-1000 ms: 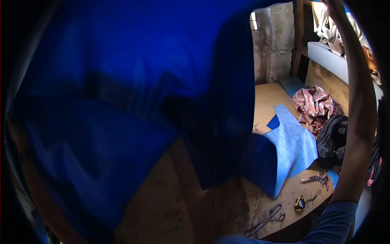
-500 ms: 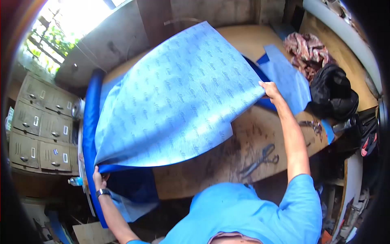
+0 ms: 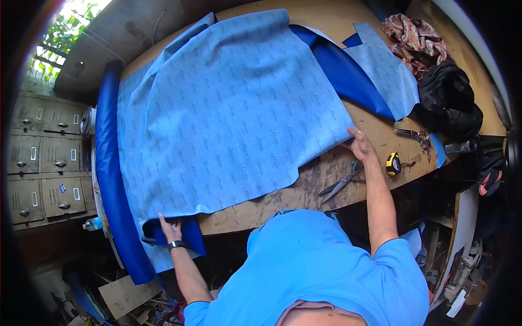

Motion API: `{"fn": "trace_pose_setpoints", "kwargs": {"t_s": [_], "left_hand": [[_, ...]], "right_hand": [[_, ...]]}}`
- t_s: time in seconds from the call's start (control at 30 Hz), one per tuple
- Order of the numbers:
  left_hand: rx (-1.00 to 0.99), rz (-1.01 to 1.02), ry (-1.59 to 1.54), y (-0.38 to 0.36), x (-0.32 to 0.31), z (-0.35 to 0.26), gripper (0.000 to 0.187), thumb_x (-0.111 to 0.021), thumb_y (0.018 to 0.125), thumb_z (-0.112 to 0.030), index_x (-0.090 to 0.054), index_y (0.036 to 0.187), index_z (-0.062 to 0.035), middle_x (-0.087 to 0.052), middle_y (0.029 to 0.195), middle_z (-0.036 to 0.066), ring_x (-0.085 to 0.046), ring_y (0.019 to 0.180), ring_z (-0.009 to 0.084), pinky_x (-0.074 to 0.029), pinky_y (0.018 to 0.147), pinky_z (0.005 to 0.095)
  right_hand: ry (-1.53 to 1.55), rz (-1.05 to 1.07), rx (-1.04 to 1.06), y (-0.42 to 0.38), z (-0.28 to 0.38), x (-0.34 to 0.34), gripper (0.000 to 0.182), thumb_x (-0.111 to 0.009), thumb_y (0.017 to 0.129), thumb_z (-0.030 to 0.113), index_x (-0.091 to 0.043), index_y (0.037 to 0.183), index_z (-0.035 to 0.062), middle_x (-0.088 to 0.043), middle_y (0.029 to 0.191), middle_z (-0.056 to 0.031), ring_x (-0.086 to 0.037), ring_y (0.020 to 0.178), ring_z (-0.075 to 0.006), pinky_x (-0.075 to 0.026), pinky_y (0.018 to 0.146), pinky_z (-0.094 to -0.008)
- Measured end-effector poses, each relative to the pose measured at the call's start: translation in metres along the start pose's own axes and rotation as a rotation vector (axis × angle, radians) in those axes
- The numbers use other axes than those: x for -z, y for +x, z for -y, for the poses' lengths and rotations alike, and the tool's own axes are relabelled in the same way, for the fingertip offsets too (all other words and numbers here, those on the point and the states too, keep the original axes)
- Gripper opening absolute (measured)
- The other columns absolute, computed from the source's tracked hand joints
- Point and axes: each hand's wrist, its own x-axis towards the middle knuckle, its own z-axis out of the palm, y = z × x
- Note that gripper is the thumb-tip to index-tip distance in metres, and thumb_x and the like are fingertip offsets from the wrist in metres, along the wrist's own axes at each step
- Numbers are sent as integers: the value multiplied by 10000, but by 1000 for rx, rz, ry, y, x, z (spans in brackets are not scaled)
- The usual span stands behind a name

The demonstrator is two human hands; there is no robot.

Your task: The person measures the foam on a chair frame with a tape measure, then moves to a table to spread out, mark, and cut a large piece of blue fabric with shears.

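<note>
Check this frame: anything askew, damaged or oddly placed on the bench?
The sheet lies skewed, its near corner hanging off the table edge by the left hand. Open scissors sit close beside the right hand.

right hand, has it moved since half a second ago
Yes. The right hand has come down from holding the blue sheet up and now rests near the scissors on the table.

Around the wooden table the count runs thus. One large light-blue sheet covers most of its top, and one smaller light-blue piece lies at its far right end. Two pairs of scissors rest near its front edge: one and another. One yellow tape measure sits between them. One patterned cloth and one black bag lie at its right end.
</note>
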Motion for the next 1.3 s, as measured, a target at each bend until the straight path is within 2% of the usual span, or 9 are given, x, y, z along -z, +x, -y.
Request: {"fn": "trace_pose_setpoints", "kwargs": {"t_s": [0.2,0.77,0.9,0.97,1.03,1.1,1.17,1.23,1.3], "left_hand": [[-17,-50,174,-20,-27,38,341,-712,911,-278,-585,1159,-81,-663,1112,64,-647,987,253,-511,817,484],[-173,-300,274,-6,61,13,249,-678,918,-194,-646,1017,32,-684,952,121,-681,730,235,-548,520,389],[-302,-365,283,26,100,2,388,-681,905,-185,-584,1172,80,-675,1024,144,-678,831,267,-569,686,420],[-587,-281,191,41,108,-13,512,-695,908,-206,-527,1302,75,-601,1240,206,-613,1102,322,-511,940,451],[-695,-875,948,12,65,-50,677,-719,897,-240,-415,1387,114,-428,1451,253,-444,1317,317,-331,1130,443],[-907,-266,743,-4,1,-57,757,-728,893,-334,-398,1419,100,-343,1518,263,-318,1415,348,-227,1185,419],[-878,694,1149,-154,-117,-79,1061,-845,752,-428,-272,1505,53,-299,1550,269,-223,1480,352,-212,1198,438],[-925,1080,1147,-243,-183,-40,1200,-912,652,-370,-203,1547,-1,-289,1563,228,-244,1468,388,-202,1203,451],[-836,1028,887,-228,-191,16,869,-838,731,-267,-400,1432,3,-491,1371,207,-463,1296,333,-368,1068,426]], "right_hand": [[-522,-125,232,-40,-2,3,318,-749,832,109,-691,1115,-23,-712,1010,-65,-633,911,-122,-501,860,-283],[-679,-36,-222,-141,-69,30,243,-727,872,178,-718,1046,9,-701,945,-7,-615,836,-105,-515,766,-306],[-540,9,-299,-170,-86,2,268,-703,905,182,-717,1082,-19,-713,971,-26,-632,878,-105,-513,804,-290],[-360,73,-240,-176,-65,-43,304,-688,923,179,-687,1150,-23,-708,1054,-37,-627,944,-100,-507,875,-294],[-357,222,-94,-173,-32,-109,297,-668,949,204,-684,1141,-22,-706,1035,-31,-618,940,-93,-501,868,-289],[-398,354,-26,-146,-36,-159,256,-653,966,207,-688,1089,-13,-696,984,-22,-617,906,-93,-500,838,-276],[-377,464,68,-124,-31,-222,254,-639,976,217,-688,1070,-14,-700,973,-26,-619,906,-99,-504,836,-279],[-354,659,131,-119,-26,-278,239,-627,982,182,-687,1108,-11,-710,992,-50,-613,953,-93,-507,866,-297],[-405,908,301,-132,-5,-322,289,-619,988,254,-660,1021,-30,-696,889,-72,-594,841,-119,-503,780,-329]]}}
